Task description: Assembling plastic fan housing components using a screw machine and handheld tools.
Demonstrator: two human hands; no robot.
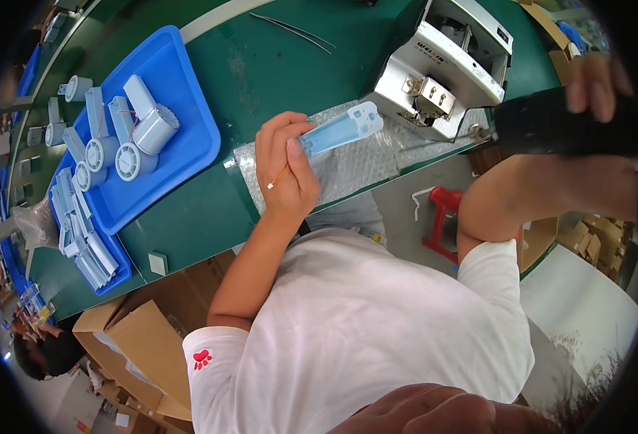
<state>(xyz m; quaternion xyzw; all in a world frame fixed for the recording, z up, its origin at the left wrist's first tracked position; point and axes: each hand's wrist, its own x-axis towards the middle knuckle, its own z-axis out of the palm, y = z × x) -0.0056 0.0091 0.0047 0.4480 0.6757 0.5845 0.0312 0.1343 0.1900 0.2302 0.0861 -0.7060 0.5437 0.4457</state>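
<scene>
My left hand (288, 163) is closed around a light-blue plastic handle shell (344, 129), holding it over the bench. Its wide end with holes points up and to the right. An orange wire with a small white connector (270, 186) hangs out by my thumb. At the far right, my right hand (597, 87) wraps its fingers round a black electric screwdriver (550, 124), whose metal nose (480, 132) points left. Just beyond that nose stands a silver, box-shaped screw feeder (435, 72). Under the shell lies bubble wrap (348, 170) on the green bench (290, 72).
On the left, a blue tray (196, 116) bears several light-blue round-headed housings with handles (152, 130). A lower blue bin (120, 275) holds more shells. Tweezers (294, 32) lie at the back. Cardboard boxes (152, 347) and a red stool (442, 224) stand below the bench edge.
</scene>
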